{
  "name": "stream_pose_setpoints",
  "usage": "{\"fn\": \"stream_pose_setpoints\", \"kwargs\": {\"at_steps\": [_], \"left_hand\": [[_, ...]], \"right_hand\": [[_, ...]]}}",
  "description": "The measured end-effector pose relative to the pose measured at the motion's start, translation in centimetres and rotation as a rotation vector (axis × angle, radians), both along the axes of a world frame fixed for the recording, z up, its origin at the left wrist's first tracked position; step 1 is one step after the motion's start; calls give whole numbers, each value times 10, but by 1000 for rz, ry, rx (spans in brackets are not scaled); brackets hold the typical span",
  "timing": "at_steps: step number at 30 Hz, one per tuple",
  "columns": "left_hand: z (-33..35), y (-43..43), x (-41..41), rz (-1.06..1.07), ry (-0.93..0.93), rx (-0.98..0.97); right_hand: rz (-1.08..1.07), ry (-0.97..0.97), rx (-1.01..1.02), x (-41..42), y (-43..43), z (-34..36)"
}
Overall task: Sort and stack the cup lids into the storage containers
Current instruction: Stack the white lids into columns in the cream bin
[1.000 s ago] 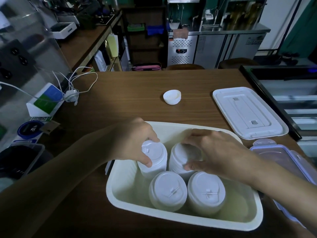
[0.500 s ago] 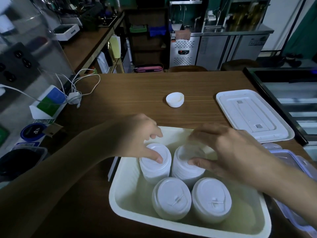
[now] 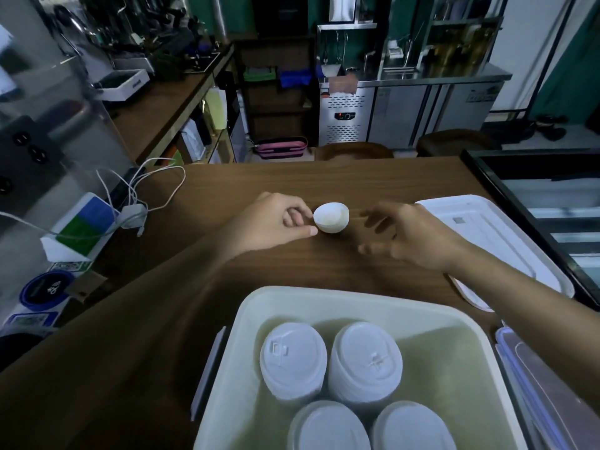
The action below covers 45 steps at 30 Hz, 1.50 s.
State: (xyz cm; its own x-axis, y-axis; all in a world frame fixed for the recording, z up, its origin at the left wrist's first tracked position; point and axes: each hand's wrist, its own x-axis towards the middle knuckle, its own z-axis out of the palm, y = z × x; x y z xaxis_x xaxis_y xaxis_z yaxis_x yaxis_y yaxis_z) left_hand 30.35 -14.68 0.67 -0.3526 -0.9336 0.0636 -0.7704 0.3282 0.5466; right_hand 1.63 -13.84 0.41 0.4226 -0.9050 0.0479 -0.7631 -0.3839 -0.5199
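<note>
Lid stack (image 3: 331,217) is sitting between hands: left hand (image 3: 276,224) is touching it, curled, grip unclear; right hand (image 3: 410,237) is hovering open, farther off.

Our left arm (image 3: 130,319) enters the view from 8 o'clock and our right arm (image 3: 535,303) from 4 o'clock, both bare and stretched forward. Our left hand (image 3: 269,224) sits just to the 9 o'clock side of the view's middle, fingers curled and thumb straight, pointing to 3 o'clock. Whether it grips anything we cannot tell. Our right hand (image 3: 418,238), blurred, lies opposite at 3 o'clock, palm down, fingers spread loosely toward 9 o'clock.
</note>
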Motion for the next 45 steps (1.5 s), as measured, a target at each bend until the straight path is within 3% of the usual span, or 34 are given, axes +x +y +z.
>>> {"fn": "stream_pose_setpoints", "kwargs": {"at_steps": [8,15,23,31,45], "left_hand": [[-59,-76,-32,103,-77,205],[-83,-113,-53,119,-87,207],[-81,-116,-42,84,84,287],[-65,-98,-24,-5,243,397],[28,1,-7,-191,375,176]], "right_hand": [[-90,15,139,13,-63,-64],[-137,-29,208,26,-97,-91],[-112,-100,169,37,-108,-103],[-100,-242,212,35,-91,-82],[118,-307,78,17,-6,20]]}}
